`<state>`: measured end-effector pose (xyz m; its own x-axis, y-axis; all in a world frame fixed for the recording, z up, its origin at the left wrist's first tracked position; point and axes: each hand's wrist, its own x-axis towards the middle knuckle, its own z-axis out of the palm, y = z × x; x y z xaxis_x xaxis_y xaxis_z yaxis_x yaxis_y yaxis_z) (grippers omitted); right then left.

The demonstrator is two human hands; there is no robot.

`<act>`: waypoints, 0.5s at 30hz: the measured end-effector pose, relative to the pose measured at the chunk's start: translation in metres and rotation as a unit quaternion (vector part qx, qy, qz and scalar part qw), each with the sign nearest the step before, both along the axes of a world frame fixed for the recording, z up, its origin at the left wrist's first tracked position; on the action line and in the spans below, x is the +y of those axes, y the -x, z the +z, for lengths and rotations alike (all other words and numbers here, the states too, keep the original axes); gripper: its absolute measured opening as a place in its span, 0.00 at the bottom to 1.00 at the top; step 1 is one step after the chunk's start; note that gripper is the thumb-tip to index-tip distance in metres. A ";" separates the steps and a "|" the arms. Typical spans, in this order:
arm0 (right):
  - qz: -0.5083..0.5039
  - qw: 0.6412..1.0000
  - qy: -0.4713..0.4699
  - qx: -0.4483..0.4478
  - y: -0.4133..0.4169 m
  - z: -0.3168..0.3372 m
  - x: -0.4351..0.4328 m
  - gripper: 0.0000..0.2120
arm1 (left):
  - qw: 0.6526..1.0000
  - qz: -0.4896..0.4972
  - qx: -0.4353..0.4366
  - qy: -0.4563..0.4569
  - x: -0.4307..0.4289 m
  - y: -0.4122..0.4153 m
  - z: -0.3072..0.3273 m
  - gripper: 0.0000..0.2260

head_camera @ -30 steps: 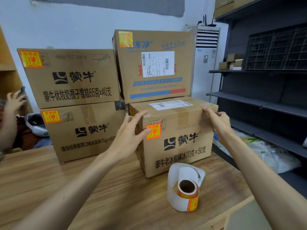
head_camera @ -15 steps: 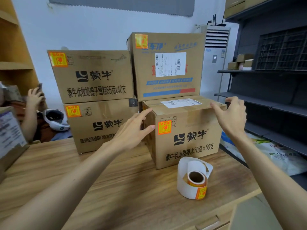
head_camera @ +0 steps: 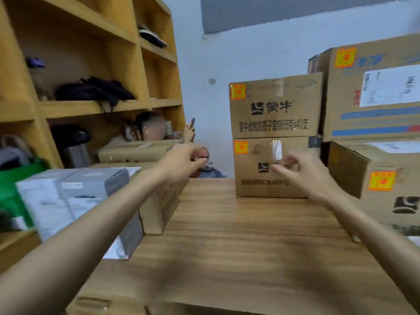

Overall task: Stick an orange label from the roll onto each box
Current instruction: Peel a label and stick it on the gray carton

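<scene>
Four boxes (head_camera: 276,114) at the desk's (head_camera: 227,246) right edge carry orange labels (head_camera: 238,91). The left-edge boxes (head_camera: 159,208) show none, likely still to do. Roll out of sight. Left hand (head_camera: 181,164) and right hand (head_camera: 302,171) hover, fingers loosely curled, empty.

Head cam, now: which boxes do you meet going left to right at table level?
Grey box → plain cardboard box → stack of two labelled boxes → labelled box at the right edge. Overlapping things left out.

Desk (head_camera: 238,246): wood-grain, smooth, faint sheen. Stacked boxes (head_camera: 275,110) at 2 o'clock: brown cardboard, matt; orange labels (head_camera: 237,91) paper, slightly glossy. Grey cartons (head_camera: 91,185) at 9 o'clock: smooth card. Shelving (head_camera: 91,108) at 10 o'clock: matt wood
</scene>
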<state>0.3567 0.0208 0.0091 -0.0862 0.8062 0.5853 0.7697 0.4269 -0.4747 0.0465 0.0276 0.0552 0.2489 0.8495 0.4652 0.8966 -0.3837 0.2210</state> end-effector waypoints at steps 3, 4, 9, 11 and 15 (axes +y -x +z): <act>0.061 0.998 0.027 -0.011 0.068 -0.003 0.011 0.12 | 0.998 0.061 -0.004 -0.023 -0.020 0.063 0.007 0.08; 0.078 0.996 0.031 -0.013 0.090 -0.005 0.014 0.13 | 0.996 0.080 -0.012 -0.028 -0.026 0.083 0.009 0.08; 0.168 0.984 0.048 -0.023 0.197 -0.005 0.007 0.15 | 0.988 0.150 -0.028 -0.036 -0.054 0.176 0.014 0.10; 0.199 0.979 0.047 -0.029 0.237 -0.004 0.005 0.18 | 0.985 0.165 -0.035 -0.037 -0.066 0.204 0.013 0.10; 0.231 0.971 0.023 -0.051 0.308 0.003 -0.003 0.31 | 0.983 0.178 -0.031 -0.010 -0.085 0.240 0.003 0.12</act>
<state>0.0486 0.0178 0.0121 -0.5006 0.6921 0.5200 0.5442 0.7187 -0.4327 -0.1936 -0.0574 0.0578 -0.0929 0.8678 0.4881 0.9598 -0.0524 0.2758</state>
